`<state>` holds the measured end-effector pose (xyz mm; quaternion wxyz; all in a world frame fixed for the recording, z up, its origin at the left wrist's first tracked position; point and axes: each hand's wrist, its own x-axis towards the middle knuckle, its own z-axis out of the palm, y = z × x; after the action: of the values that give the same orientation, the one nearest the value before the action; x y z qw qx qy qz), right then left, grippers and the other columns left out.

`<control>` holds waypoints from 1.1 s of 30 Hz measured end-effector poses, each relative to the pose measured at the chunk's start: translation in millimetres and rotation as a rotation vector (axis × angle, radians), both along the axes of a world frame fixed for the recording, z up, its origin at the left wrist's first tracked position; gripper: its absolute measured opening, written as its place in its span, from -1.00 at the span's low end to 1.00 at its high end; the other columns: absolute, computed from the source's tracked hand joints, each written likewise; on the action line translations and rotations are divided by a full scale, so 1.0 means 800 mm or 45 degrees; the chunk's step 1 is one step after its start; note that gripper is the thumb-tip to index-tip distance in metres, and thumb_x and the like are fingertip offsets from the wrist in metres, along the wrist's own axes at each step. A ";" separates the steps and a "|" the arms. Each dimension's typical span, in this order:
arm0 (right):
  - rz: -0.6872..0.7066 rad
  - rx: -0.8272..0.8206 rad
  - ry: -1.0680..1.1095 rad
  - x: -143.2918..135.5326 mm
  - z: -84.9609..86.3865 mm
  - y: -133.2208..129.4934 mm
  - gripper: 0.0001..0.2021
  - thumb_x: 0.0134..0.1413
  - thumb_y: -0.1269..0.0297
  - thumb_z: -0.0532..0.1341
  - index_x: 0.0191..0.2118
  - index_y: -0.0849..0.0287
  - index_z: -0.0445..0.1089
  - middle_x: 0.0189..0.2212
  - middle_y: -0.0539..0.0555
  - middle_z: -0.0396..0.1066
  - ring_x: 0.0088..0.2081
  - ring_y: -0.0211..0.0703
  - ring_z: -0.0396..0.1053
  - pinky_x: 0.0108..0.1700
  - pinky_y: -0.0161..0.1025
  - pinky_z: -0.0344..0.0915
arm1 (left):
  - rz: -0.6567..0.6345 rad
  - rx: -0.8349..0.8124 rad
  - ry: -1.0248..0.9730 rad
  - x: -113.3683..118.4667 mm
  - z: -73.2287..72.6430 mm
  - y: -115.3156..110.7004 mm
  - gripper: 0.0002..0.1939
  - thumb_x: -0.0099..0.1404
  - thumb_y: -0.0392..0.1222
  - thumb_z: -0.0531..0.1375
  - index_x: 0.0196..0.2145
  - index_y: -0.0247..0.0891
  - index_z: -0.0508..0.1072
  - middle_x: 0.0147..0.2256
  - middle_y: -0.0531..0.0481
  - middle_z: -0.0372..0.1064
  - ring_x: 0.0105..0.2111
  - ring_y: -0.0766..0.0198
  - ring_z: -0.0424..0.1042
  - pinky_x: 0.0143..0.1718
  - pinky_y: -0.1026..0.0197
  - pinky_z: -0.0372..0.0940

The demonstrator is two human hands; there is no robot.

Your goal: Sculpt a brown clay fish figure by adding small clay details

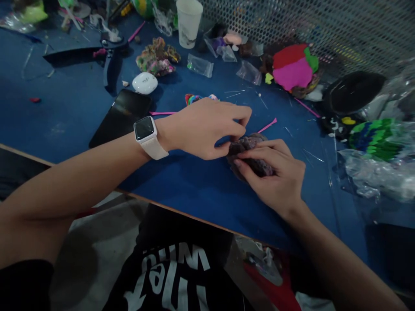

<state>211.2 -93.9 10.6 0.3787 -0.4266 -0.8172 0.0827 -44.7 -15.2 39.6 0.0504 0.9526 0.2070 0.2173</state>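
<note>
A dark grey-purple lump of modelling clay (251,144), with a rough, bumpy surface, lies on the blue table near its front edge. My right hand (275,172) is closed on it from the right, thumb and fingertips pressed to its top. From the left, my left hand (207,127), with a watch (144,128) on its wrist, curls its fingers at the lump's upper left edge. Thumb and fingertips there touch the clay; a small piece between them cannot be made out. Behind the left hand shows part of a multicoloured clay piece (192,99). A pink stick tool (267,125) lies just beyond the lump.
A black phone (121,116) and white earbud case (145,83) lie left. Farther back are a paper cup (189,23), a mottled clay lump (155,58) and small plastic bags (200,65). On the right are a red-pink clay piece (293,67) and a black bowl (355,91).
</note>
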 end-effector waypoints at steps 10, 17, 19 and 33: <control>-0.006 0.093 -0.121 0.000 -0.005 -0.001 -0.88 0.33 0.30 0.51 -0.15 -0.16 0.74 -0.23 0.00 0.78 -0.13 0.17 0.66 0.07 0.22 0.56 | 0.077 -0.026 -0.019 0.005 -0.003 -0.003 -0.84 0.50 -0.36 0.18 -0.23 -0.26 0.55 0.06 -0.20 0.59 -0.12 0.05 0.57 -0.36 0.05 0.06; 0.031 -0.003 0.036 -0.003 0.003 -0.003 -0.83 0.33 0.36 0.49 -0.13 -0.15 0.73 -0.22 0.00 0.78 -0.16 0.13 0.68 0.02 0.16 0.59 | -0.086 -0.232 0.035 -0.001 0.005 0.001 -0.88 0.55 -0.34 0.25 -0.14 -0.26 0.62 0.13 -0.18 0.58 -0.02 0.04 0.58 -0.14 0.04 0.30; 0.033 -0.056 0.087 -0.002 0.007 -0.003 -0.84 0.33 0.35 0.48 -0.13 -0.15 0.72 -0.22 -0.01 0.78 -0.16 0.13 0.69 -0.01 0.15 0.60 | -0.117 -0.292 0.036 -0.003 0.008 0.002 -0.87 0.53 -0.38 0.26 -0.14 -0.27 0.63 0.15 -0.19 0.57 -0.05 0.06 0.56 -0.13 0.04 0.31; 0.005 -0.057 -0.060 0.000 0.005 -0.003 -0.88 0.34 0.30 0.50 -0.15 -0.15 0.72 -0.22 -0.01 0.78 -0.12 0.18 0.69 0.11 0.23 0.60 | -0.229 -0.393 0.041 -0.005 0.011 0.004 -0.84 0.53 -0.43 0.25 -0.19 -0.26 0.61 0.11 -0.16 0.54 -0.09 0.12 0.52 -0.06 0.01 0.30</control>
<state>211.0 -96.7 14.5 0.3496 -0.4351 -0.8246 0.0918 -48.7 -11.8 48.3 0.2119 0.9515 0.1527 0.1624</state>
